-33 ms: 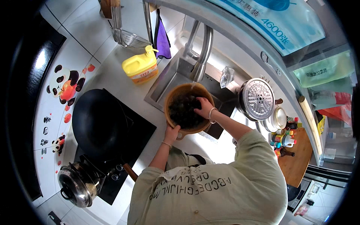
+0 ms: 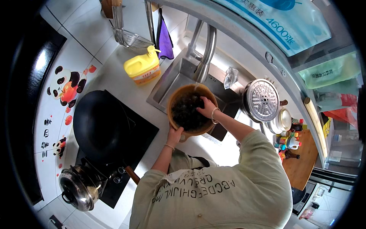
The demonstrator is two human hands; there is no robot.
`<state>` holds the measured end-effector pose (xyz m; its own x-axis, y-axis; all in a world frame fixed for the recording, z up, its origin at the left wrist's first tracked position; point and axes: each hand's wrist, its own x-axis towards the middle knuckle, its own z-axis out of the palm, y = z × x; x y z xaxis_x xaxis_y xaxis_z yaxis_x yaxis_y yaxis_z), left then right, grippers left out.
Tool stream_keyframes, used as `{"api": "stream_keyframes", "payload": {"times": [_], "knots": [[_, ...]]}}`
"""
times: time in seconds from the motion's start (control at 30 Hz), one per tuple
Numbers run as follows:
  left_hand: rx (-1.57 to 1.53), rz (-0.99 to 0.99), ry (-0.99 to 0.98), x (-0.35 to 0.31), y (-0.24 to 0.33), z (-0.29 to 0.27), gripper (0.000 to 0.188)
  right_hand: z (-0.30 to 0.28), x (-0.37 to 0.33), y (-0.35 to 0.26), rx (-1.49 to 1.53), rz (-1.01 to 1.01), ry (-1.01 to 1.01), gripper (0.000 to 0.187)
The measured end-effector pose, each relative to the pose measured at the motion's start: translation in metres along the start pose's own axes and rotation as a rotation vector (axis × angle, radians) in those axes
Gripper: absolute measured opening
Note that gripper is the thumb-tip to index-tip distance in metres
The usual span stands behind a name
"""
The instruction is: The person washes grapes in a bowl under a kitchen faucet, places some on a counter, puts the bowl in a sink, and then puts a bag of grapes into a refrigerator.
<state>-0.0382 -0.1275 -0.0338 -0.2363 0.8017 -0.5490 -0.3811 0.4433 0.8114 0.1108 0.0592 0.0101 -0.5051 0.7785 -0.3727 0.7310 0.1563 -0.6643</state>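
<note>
A round tan basin [image 2: 211, 97] stands at the sink and holds a wet, dark, leafy-looking mass [image 2: 186, 113], too dark to name exactly. My left hand [image 2: 175, 135] grips the basin's near-left rim, thumb over the edge. From the right, my right hand [image 2: 207, 107] reaches inside, its fingers curled into the dark mass and the fingertips partly hidden in it. Above the far rim hangs the metal faucet [image 2: 202, 70], with water running from it into the basin.
A steel sink [image 2: 162, 89] surrounds the basin. Left of it are a yellow pump jug [image 2: 142, 66], a black wok [image 2: 101, 126] on the stove and a lidded steel pot [image 2: 78, 189]. To the right stand a perforated steel steamer [image 2: 263, 100], stacked bowls [image 2: 284, 120] and several bottles [image 2: 292, 143].
My right hand has shifted very slightly within the basin, and the dark mass near its fingers lies a little differently. My left hand stays on the rim.
</note>
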Motion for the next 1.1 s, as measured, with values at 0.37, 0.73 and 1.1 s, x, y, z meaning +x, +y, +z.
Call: {"api": "stream_keyframes", "payload": {"times": [0.37, 0.73, 1.1], "knots": [[-0.017, 0.019, 0.016, 0.0, -0.017, -0.009, 0.048, 0.028, -0.022, -0.074, -0.553, -0.506, -0.291, 0.049], [0.006, 0.008, -0.01, -0.009, 0.014, 0.003, 0.039, 0.04, 0.017, -0.027, 0.188, 0.111, 0.173, 0.061], [-0.067, 0.039, 0.045, -0.007, -0.001, 0.001, 0.046, -0.04, -0.009, -0.051, 0.347, -0.058, 0.181, 0.019]]}}
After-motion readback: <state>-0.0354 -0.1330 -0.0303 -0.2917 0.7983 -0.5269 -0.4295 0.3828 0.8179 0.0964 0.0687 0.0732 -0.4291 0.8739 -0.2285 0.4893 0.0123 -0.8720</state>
